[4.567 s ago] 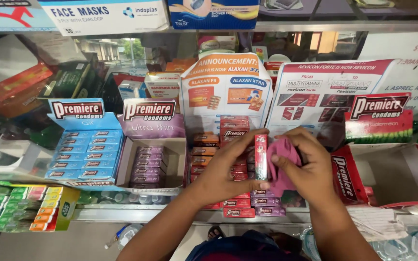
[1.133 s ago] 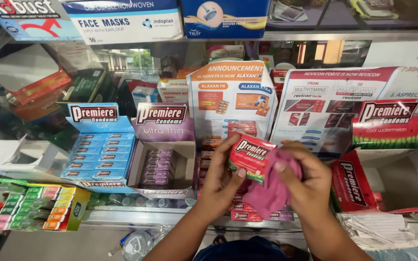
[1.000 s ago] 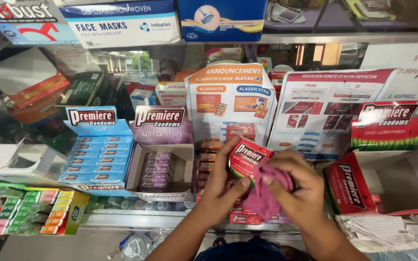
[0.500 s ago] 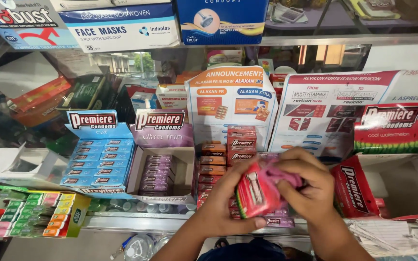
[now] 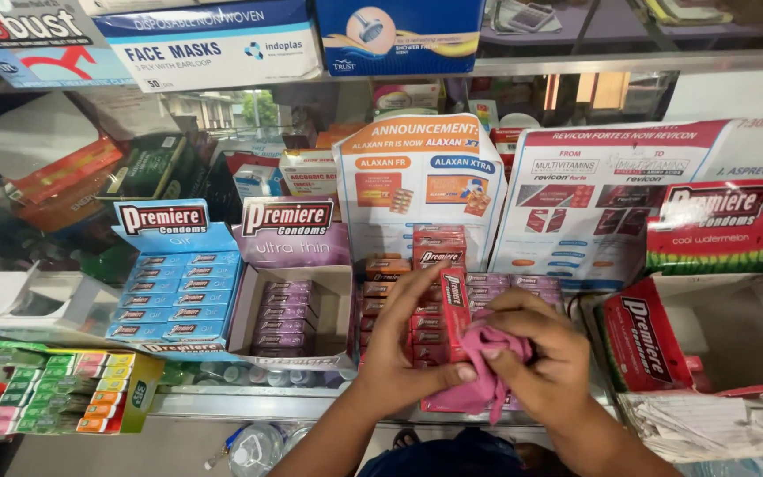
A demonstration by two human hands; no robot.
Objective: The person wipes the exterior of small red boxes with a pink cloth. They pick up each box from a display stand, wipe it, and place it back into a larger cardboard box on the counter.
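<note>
- The left hand (image 5: pixel 408 353) grips a small red box (image 5: pixel 454 305), held upright on edge over the stacked red packs (image 5: pixel 404 309) at the shelf's middle.
- The right hand (image 5: pixel 545 358) clutches a pink cloth (image 5: pixel 487 375), pressed against that box.
- A blue display carton (image 5: pixel 178 283) and a purple display carton (image 5: pixel 298 291) stand to the left.
- An orange-and-white notice (image 5: pixel 417 181) stands behind; a red-lidded open carton (image 5: pixel 708 327) stands at right.

Light: bright and even, falling from above | Glare: glinting off the glass (image 5: pixel 64 159) upper left | Focus: sharp centre, edges bending slightly
</note>
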